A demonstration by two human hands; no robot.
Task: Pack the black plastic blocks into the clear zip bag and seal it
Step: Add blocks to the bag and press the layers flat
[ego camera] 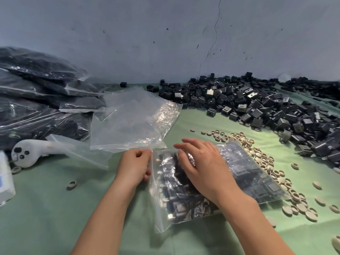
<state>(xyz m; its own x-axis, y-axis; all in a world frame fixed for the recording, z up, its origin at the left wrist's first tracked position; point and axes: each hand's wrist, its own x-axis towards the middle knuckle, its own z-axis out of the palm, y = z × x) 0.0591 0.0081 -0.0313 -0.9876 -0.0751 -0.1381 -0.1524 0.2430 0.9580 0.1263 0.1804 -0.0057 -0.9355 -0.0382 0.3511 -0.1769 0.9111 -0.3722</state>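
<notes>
A clear zip bag [239,181] filled with black plastic blocks lies flat on the green cloth in front of me. My left hand [133,167] pinches the bag's open zip edge at its far left corner. My right hand [200,166] lies flat on top of the bag, fingers spread, pressing on the blocks. A large heap of loose black blocks [266,111] covers the right and far side of the table.
Empty clear zip bags [128,122] lie just beyond my hands. Filled bags [36,92] are stacked at the left. Beige round caps [272,162] are scattered to the right of the bag. A grey handheld device [24,153] and a white box [5,181] sit at left.
</notes>
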